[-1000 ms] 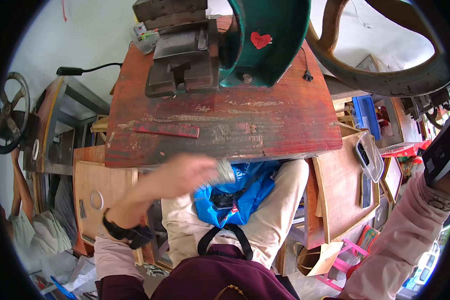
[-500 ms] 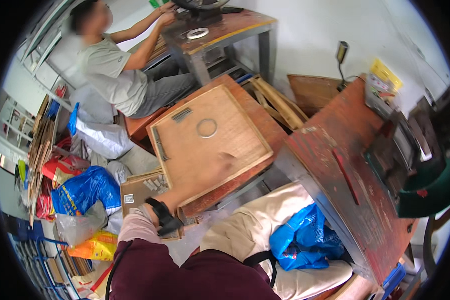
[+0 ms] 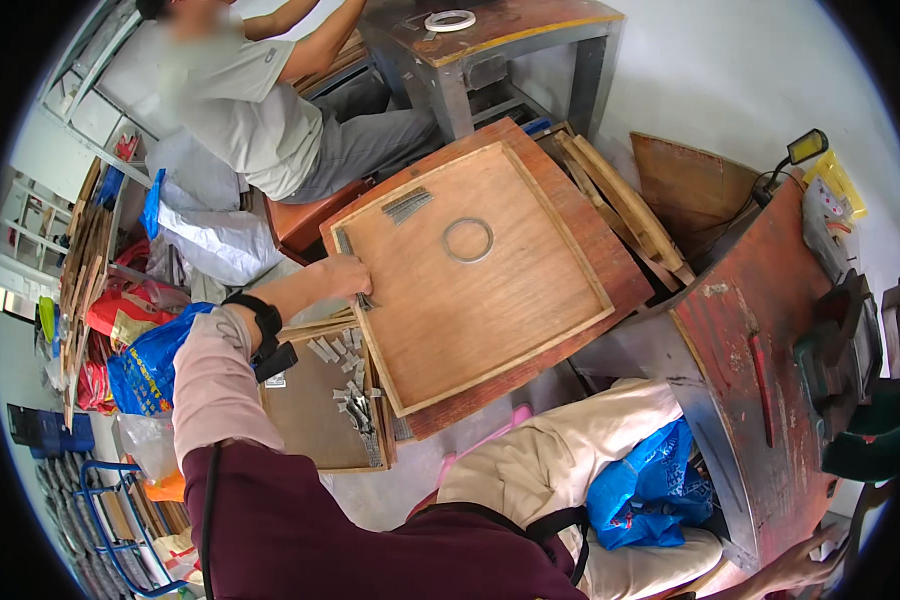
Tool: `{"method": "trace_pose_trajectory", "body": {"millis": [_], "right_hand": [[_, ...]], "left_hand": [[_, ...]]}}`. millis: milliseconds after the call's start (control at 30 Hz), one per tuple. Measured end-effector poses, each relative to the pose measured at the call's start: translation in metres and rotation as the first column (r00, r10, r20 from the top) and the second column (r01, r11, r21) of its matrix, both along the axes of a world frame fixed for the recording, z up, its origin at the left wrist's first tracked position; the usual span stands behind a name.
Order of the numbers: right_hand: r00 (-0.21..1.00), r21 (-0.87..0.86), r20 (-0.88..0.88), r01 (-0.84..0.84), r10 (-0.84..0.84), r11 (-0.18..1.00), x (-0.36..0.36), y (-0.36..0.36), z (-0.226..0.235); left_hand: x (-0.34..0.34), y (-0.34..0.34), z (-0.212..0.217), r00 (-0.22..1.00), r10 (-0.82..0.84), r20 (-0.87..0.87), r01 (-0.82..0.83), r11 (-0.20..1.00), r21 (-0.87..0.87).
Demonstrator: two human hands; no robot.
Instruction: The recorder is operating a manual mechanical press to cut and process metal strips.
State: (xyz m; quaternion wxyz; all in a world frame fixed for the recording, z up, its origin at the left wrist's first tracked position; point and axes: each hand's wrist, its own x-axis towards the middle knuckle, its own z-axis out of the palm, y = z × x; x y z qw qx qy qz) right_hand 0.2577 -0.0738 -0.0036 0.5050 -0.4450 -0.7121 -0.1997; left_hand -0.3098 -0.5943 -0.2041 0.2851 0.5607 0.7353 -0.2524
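Observation:
My left hand [image 3: 343, 278] is at the left rim of a shallow wooden tray [image 3: 530, 290], its fingers closed over a row of small grey metal strips [image 3: 343, 240]. Some strips poke out beside the fingertips; what the fingers hold is hidden. Also in the tray are a neat block of metal strips [image 3: 407, 205] and a metal ring [image 3: 468, 240]. At the lower right my right hand [image 3: 815, 562] is beside a dark curved part [image 3: 870, 505] of a green machine; its grip is unclear. Below the left forearm, a second wooden tray [image 3: 315, 430] has scattered metal pieces [image 3: 350, 375].
The upper tray lies on a red-brown table [image 3: 610, 270]. To the right is a worn red bench [image 3: 720, 370] with the green machine [image 3: 870, 440]. A blue bag [image 3: 650, 480] is by my lap. Another person [image 3: 240, 110] sits at a far table [image 3: 510, 35]. Sacks and bags [image 3: 155, 360] are piled left.
My left hand has moved from over the middle of the tray to its left rim, fingers now closed. The view has shifted, and my right hand now shows at the lower right.

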Motion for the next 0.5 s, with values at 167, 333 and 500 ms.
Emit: {"method": "trace_pose_trajectory", "body": {"millis": [167,333,500], "right_hand": [[0.986,0.103,0.121,0.101,-0.113,0.990,0.007,0.029,-0.029],[0.976,-0.055,0.108,0.196,-0.189,0.979,-0.006,0.025,-0.057],[0.979,-0.067,0.194,0.069,-0.054,0.995,-0.025,0.010,-0.069]], "left_hand": [[-0.003,0.001,-0.008,0.991,-0.082,0.106,0.080,0.996,0.028],[-0.001,-0.011,-0.011,0.996,-0.014,0.086,-0.002,0.983,0.182],[0.010,-0.012,-0.018,0.999,-0.031,0.035,0.014,0.919,0.395]]}}
